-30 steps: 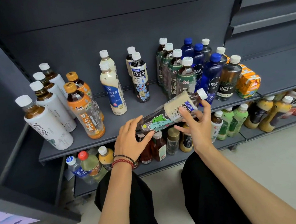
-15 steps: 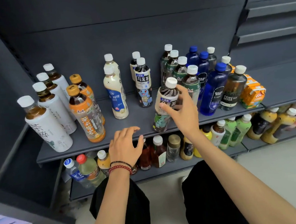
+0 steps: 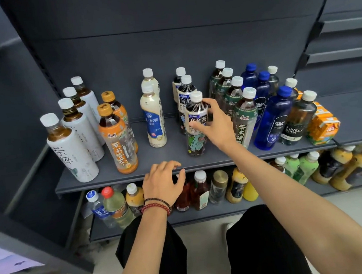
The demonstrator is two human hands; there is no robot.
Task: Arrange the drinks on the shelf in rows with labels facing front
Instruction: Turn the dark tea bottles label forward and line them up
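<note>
Tea bottle stood upright on the shelf, long axis vertical, at the front of its own row and just ahead of two matching bottles. The label with the green cartoon showed toward you, so it looked about front-facing.

Your right hand came in from the bottle's right and gripped it at the upper label. The thumb lay across the front and the fingers curled round the far right side near the shoulder. The right hand was the one on the job. Your left hand sat at the shelf's front lip, below and left of the bottle, with fingers loosely curled and holding nothing.

My read: what was left was a small twist about the vertical axis, or a nudge straight back into line, then release.

Clearances:
- Right: the green-label tea row stood right by your knuckles, the tightest spot. A wide wrist swing could tip its front bottle.
- Left: the cream bottles stood apart with open shelf between, so the room was on that side.
- Further out: orange-cap bottles and white-sleeved bottles to the left, and blue bottles, a dark soda bottle and an orange carton pack to the right. None were in the way.
</note>
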